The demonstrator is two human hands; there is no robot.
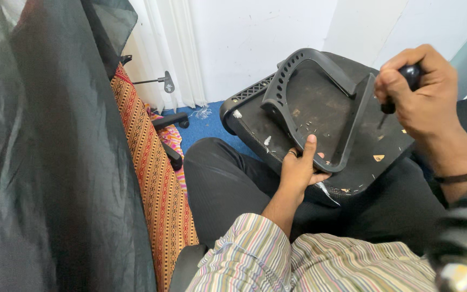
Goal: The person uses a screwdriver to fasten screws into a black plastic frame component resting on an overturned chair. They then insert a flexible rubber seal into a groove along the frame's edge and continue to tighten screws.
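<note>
**Overturned chair seat on lap, both hands engaged**

1. Sheer black fabric drape: fills the left third of the frame, top to bottom.
2. Orange patterned woven cloth: a diagonal band just right of the drape, running from upper left to lower centre.
3. White pleated curtain: upper left-centre, with a thin black lever with a round knob in front of it.
4. Blue carpet floor: a small patch at centre, below the white wall.
5. Black plastic chair seat base, underside up: centre to right of frame, resting on the person's dark-trousered lap; scuffed, with pale flecks and bits of torn label on its surface. A curved black plastic armrest bracket lies on it.
6. Left hand: lower centre, fingers wrapped around the near edge of the bracket and seat, thumb up; a ring shows.
7. Right hand: upper right, clenched around a black-handled screwdriver, tip pointing down at the seat.
8. Striped shirt sleeve: bottom centre.
</note>
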